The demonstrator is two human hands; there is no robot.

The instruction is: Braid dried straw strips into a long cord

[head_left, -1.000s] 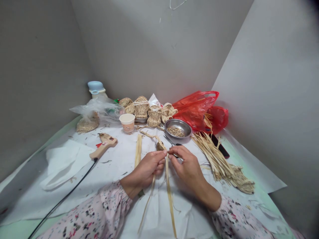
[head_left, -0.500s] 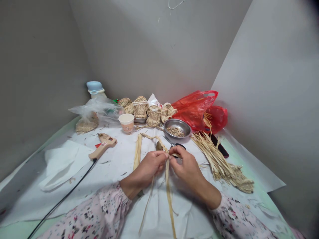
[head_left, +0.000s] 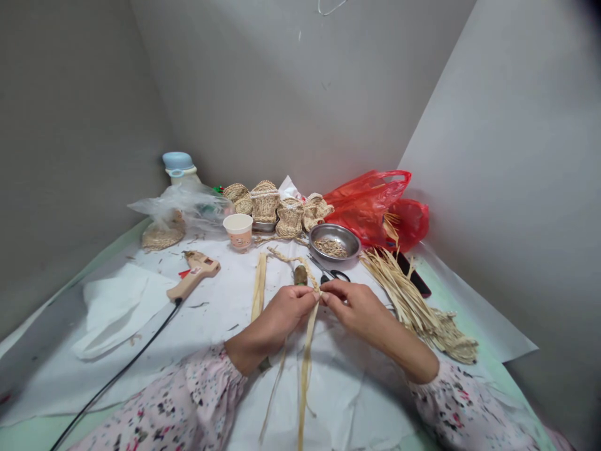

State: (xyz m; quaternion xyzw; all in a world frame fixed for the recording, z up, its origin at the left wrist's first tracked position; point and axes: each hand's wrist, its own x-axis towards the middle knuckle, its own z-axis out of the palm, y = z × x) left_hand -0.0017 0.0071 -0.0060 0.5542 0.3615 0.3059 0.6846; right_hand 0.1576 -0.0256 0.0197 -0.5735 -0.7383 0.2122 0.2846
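Over a white paper sheet (head_left: pixel 357 401), my left hand (head_left: pixel 277 319) and right hand (head_left: pixel 361 307), fingers closed, pinch pale flat straw strips (head_left: pixel 306 369) together at frame centre. Upper centre, four woven straw sandals (head_left: pixel 265 203) stand between a red plastic bag (head_left: pixel 366 210) and a paper cup (head_left: pixel 238 230); black-handled scissors (head_left: pixel 331 274) lie just beyond my right hand.

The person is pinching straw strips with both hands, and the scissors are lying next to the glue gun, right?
Not quite: the scissors lie beside the steel bowl, as the head view shows. The rest is right: the left hand and right hand pinch the straw strips.
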